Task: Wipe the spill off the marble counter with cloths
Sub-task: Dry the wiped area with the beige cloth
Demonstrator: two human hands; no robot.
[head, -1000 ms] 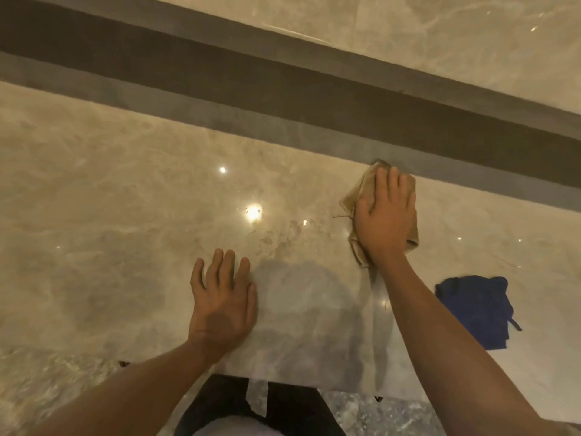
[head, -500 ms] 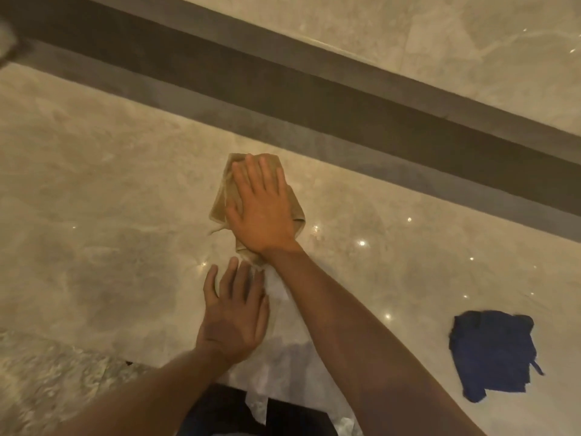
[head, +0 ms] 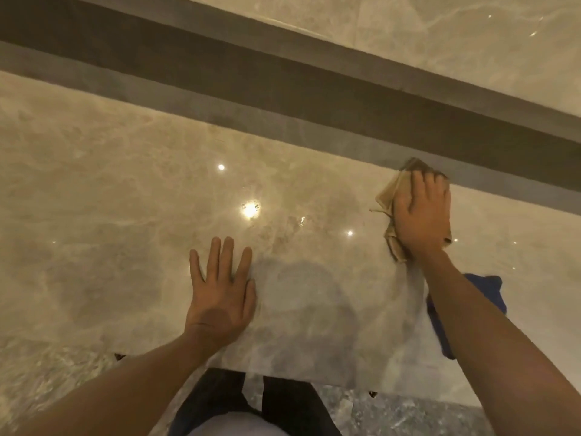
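A glossy beige marble counter fills the view. My right hand presses flat on a crumpled tan cloth at the far right, close to the counter's back edge. My left hand lies flat on the marble near the front edge, fingers spread, holding nothing. Faint smears and droplets show on the marble between the two hands, under the lamp reflections. A blue cloth lies on the counter at the right, largely hidden behind my right forearm.
A dark recessed band runs along the back of the counter, with a marble wall above it. The counter's front edge is close to my body; dark trousers and speckled floor show below it.
My right hand has swept the tan cloth from the counter's middle, beside my left hand, to the right and back toward the rear edge. My left hand stays flat, fingers now wider apart.
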